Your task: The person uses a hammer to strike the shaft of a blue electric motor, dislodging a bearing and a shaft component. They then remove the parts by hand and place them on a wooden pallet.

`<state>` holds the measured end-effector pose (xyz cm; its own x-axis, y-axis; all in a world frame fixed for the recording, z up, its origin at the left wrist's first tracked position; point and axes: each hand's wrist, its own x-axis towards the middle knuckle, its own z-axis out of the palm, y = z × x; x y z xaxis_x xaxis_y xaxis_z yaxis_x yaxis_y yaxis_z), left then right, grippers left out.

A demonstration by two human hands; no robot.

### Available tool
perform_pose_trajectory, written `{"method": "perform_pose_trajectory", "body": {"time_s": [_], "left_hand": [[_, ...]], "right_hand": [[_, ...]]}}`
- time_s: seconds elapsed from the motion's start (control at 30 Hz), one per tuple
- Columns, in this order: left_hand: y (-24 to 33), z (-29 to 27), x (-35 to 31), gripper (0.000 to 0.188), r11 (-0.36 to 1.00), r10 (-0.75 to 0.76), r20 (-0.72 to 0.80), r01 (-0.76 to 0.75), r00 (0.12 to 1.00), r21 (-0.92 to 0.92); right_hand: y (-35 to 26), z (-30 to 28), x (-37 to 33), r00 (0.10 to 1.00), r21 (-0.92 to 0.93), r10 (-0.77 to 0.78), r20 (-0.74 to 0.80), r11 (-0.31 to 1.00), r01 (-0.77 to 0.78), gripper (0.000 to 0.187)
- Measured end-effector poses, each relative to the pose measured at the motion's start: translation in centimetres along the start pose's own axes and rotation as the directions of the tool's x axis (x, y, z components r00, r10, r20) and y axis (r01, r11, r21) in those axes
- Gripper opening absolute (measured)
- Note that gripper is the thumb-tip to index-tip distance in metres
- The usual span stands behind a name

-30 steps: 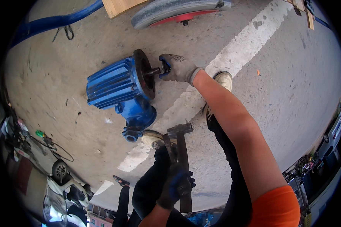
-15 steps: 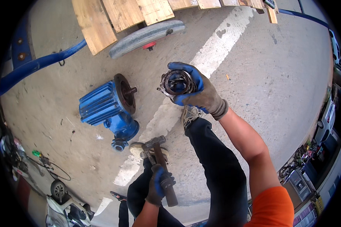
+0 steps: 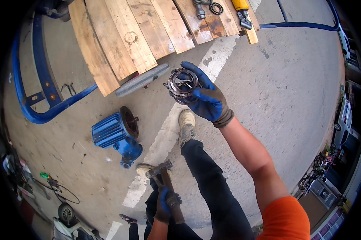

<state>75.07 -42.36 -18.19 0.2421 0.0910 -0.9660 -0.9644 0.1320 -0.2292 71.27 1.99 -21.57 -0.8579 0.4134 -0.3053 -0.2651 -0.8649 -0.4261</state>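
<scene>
My right hand, in a blue-and-grey glove, is closed around a bundle of dark, greasy metal rings with ragged edges, raised over the ground. Lower down, my left hand, gloved alike, grips a hammer by its handle, with the head upward near my shoe. A thin metal bar lies alongside the hammer in the same hand; its kind cannot be made out. Left of my hands, a blue electric motor with a round flange and shaft rests on the concrete.
Ahead stands a plank-topped cart with a wheel and blue tube frame. On its planks lie a bearing ring, a metal joint piece and a yellow tool. Parked vehicles line both sides.
The view has shifted forward, with more of the cart's planks and the things on them showing. One foot has stepped forward. Both hands keep hold of their things.
</scene>
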Motion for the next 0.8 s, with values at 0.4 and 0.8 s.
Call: {"method": "perform_pose_trajectory", "body": {"time_s": [0.4,0.8], "left_hand": [[1.6,8.2,-1.2,0.053,0.999,0.036,-0.002,-0.036,0.999,-0.004],[1.5,11.5,-0.8,0.052,0.998,0.058,-0.014,-0.058,0.998,-0.017]], "right_hand": [[-11.1,-6.6,7.3,0.935,-0.184,-0.207,-0.288,0.970,0.158,0.049],[-22.8,-11.0,20.0,0.879,-0.748,-0.451,-0.157,-0.527,-0.404,0.082]]}}
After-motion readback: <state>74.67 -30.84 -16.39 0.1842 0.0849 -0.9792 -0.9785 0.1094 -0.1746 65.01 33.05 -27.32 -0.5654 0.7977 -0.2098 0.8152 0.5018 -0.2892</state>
